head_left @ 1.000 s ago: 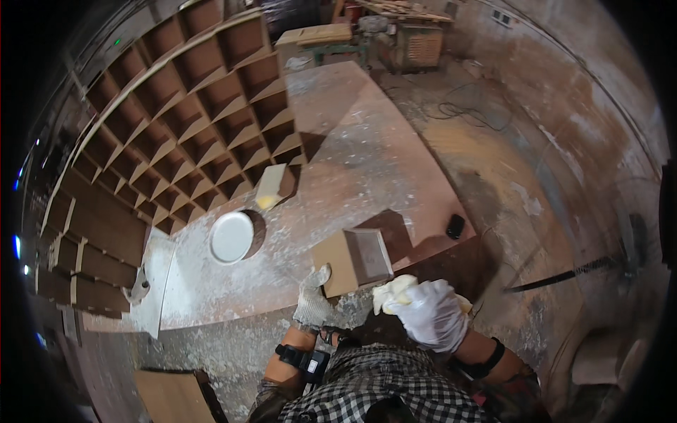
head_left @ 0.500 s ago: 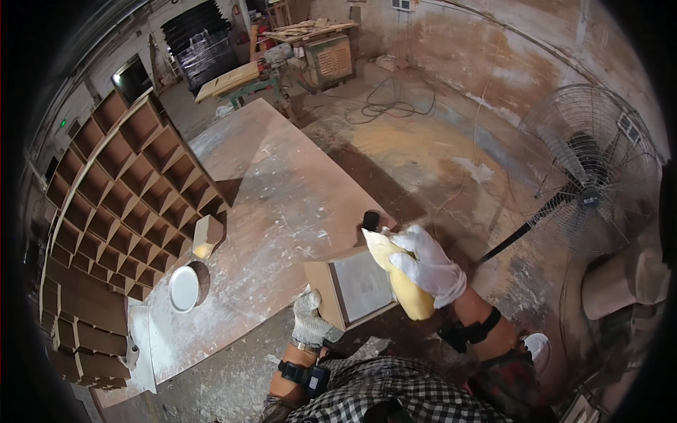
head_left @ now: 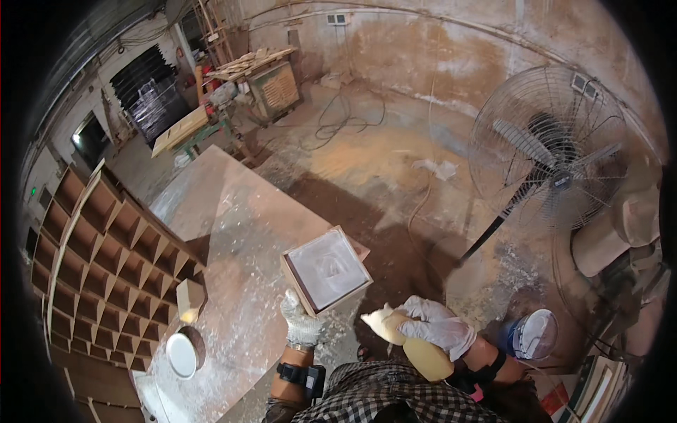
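My left hand [head_left: 302,323], in a white work glove, grips the near corner of a small square wooden box [head_left: 326,271] and holds it tilted up, its pale dusty face toward me. My right hand [head_left: 440,327], also gloved in white, is closed around a yellow squeeze bottle [head_left: 409,340] whose nozzle points left, a short way from the box. Both hands are at the near edge of a dusty board table [head_left: 233,233].
A wooden grid of open compartments [head_left: 106,254] lies along the table's left side, with a small wooden block [head_left: 189,299] and a round white lid [head_left: 181,355] beside it. A large standing fan [head_left: 557,151] is at the right. A blue bucket [head_left: 529,335] stands on the floor.
The view has swung to the right, bringing the fan in. My left hand has raised and tilted the box, and my right hand has carried the yellow bottle down to the right of it.
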